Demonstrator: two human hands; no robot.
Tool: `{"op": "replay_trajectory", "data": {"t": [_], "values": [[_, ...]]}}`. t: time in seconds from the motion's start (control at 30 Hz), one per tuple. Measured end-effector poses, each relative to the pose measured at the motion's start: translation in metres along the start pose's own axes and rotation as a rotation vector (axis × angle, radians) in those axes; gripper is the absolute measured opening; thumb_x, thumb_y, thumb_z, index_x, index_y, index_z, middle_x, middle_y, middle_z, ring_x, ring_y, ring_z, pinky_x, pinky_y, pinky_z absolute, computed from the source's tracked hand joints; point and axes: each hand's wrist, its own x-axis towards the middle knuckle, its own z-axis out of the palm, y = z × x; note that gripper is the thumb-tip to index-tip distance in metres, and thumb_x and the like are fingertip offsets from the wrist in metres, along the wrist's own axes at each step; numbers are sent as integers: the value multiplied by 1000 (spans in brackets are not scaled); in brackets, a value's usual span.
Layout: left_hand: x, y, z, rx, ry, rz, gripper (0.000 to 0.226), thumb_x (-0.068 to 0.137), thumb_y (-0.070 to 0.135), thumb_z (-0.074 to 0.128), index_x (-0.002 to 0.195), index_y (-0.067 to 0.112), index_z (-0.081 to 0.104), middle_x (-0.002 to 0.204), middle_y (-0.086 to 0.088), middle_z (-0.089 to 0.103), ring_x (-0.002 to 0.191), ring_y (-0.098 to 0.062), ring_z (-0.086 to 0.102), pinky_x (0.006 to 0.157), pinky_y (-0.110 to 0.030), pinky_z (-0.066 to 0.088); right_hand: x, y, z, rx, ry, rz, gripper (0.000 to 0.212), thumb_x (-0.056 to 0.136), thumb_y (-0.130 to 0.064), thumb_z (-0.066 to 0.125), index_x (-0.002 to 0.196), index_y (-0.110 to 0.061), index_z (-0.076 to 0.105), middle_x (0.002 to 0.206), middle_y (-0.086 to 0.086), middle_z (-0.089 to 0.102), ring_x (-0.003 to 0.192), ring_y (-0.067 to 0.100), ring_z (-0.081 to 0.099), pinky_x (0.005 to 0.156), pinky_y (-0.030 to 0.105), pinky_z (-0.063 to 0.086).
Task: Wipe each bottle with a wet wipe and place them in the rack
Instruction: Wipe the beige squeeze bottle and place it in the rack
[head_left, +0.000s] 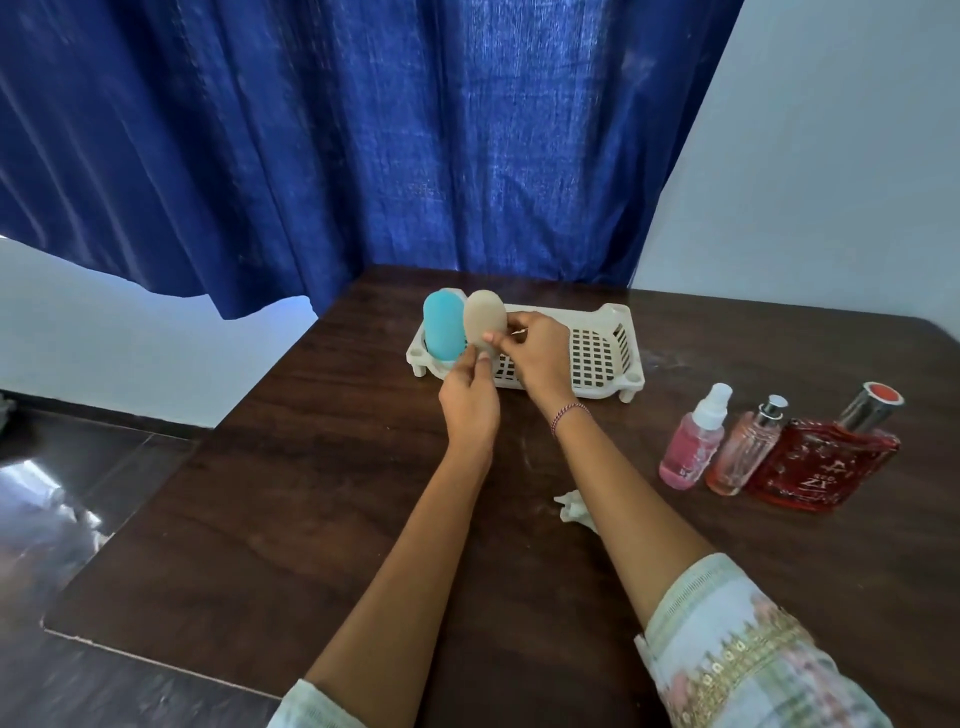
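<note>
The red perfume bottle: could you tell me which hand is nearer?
Right. The right hand is at the rack, left of the red perfume bottle; the left hand is farther left.

Light on my feed is mostly daylight pushing through the blue curtain (415, 130). It's brightest in the middle folds, so the room reads soft and a bit dim. Shadows on the dark table (311, 493) are faint, no hard edges. There's a white glare patch on the floor (47, 493) at lower left, and that corner is smeared. The wide lens bows the table edges and fans the curtain folds. The right sleeve (727, 649) at the bottom looks soft.
</note>
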Motion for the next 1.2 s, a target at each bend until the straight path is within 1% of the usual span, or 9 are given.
{"op": "replay_trajectory", "data": {"t": [0.1,0.23,0.4,0.57,0.83,0.93,1.07,1.13,1.2], "values": [[1,-1,1,-6,-12,-27,38,99,26,44,132,8,53,133,-7,56,125,-19,49,109,-36,38,1,5,-2,0,-16,0,32,82,-23,70,107,-5,68,97,7,70,80,13,62,58,2,38],[1,0,2,-33,-16,-61,40,99,30,45,131,8,54,132,-8,57,125,-19,50,109,-39,38,4,9,1,-18,-39,-4,31,81,-24,71,106,-6,69,97,7,71,83,9,60,74,16,44],[0,2,3,-35,-20,-96,42,99,36,43,130,9,53,130,-11,57,123,-21,50,107,-41,39,3,10,3,-19,-65,-6,33,82,-25,69,109,-7,67,101,5,70,82,4,55,67,6,38],[-1,5,4,-48,-20,-102,33,100,34,41,123,14,53,117,-4,58,117,-17,52,105,-36,42,3,8,2,-34,-74,14,33,82,-25,69,110,-7,67,102,5,70,82,4,54,63,5,37],[-5,4,1,-34,-13,-97,35,100,33,41,123,11,55,114,0,57,109,-11,51,98,-28,41,-5,7,2,-33,-95,70,39,81,-27,70,114,-6,63,103,6,68,83,5,55,64,6,38],[-6,5,-1,-52,-1,-114,33,99,31,43,122,11,56,117,-2,58,112,-13,52,100,-29,41,-8,5,1,-43,-72,97,49,79,-30,72,120,-5,59,109,9,64,93,12,59,77,15,44],[-6,2,-3,-75,22,-137,37,98,31,46,122,6,58,125,-13,60,120,-24,53,106,-40,41,-18,0,-5,-92,-31,101,55,79,-30,72,125,-3,56,121,12,56,108,21,56,95,29,45],[-6,2,-5,-80,40,-147,38,97,31,47,123,5,58,129,-19,57,123,-31,51,106,-45,40,-24,-5,-10,-77,-8,98,56,79,-29,72,126,-3,54,123,11,53,111,21,54,99,32,44],[-8,3,-7,-96,48,-149,38,97,29,48,125,6,57,130,-18,56,124,-29,51,107,-45,39,-30,-12,-16,-67,14,86,53,81,-28,70,126,-5,55,122,10,53,110,19,54,98,30,44]]}}
